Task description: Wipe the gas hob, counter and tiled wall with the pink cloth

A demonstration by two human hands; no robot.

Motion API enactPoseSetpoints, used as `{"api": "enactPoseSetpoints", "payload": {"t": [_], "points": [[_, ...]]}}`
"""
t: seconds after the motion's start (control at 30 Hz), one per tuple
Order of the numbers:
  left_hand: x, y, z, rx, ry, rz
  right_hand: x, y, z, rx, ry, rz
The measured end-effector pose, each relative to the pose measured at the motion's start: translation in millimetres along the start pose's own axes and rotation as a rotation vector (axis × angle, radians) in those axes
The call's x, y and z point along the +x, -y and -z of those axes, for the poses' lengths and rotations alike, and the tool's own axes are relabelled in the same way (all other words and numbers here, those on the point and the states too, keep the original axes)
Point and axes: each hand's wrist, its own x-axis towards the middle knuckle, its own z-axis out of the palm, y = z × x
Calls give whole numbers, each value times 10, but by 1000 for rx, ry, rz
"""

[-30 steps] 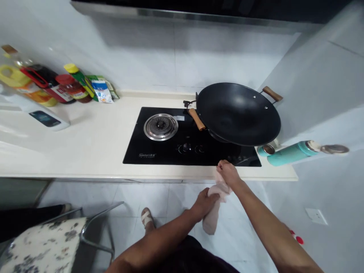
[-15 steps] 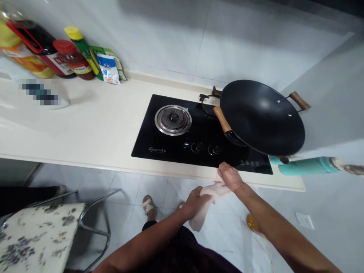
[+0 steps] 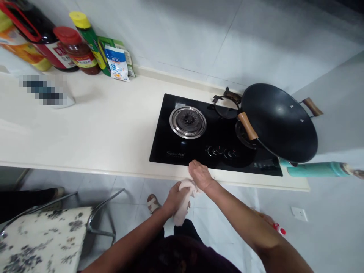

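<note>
A pale pink cloth hangs below the counter's front edge, gripped by my left hand with its fingers wrapped round it. My right hand is closed on another part of the same cloth and sits at the counter edge, by the front of the black gas stove. Its fingertips are partly hidden. On the stove's left is a bare burner; a black wok with wooden handles rests tilted at the right, beside a loose pan support.
Seasoning bottles, a red-lidded jar and a blue-white packet stand along the wall at left. A turquoise cylinder lies at the counter's right end. A floral-seated chair and another person's leg are at lower left.
My hands and the cloth have moved left along the counter's front edge. The view has shifted, so the stove and wok appear further right. Both hands keep hold of the cloth.
</note>
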Motion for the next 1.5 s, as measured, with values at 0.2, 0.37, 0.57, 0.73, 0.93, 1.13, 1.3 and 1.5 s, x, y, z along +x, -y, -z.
{"api": "enactPoseSetpoints", "payload": {"t": [0.2, 0.37, 0.57, 0.73, 0.93, 1.13, 1.3, 1.5], "points": [[-146, -79, 298, 31, -81, -13, 154, 314, 60, 14, 4, -47], [-144, -24, 254, 103, -146, -89, 156, 254, 63, 62, -18, -64], [-170, 57, -286, 196, -178, -81, -244, -505, -32, 116, -47, -149], [-78, 108, -1102, 307, -66, -60, -828, -1440, -303, 155, -162, -371], [95, 121, -1791, 366, -31, -102, -1162, -2047, -516, 104, -356, -345], [105, 172, -1936, 331, -72, -117, -1239, -2109, -576, 112, -410, -293], [107, 261, -1931, 274, -93, -116, -1414, -2037, -648, 166, -346, -307], [85, 328, -1932, 288, -86, -126, -1348, -1983, -724, 367, -375, -496]]}}
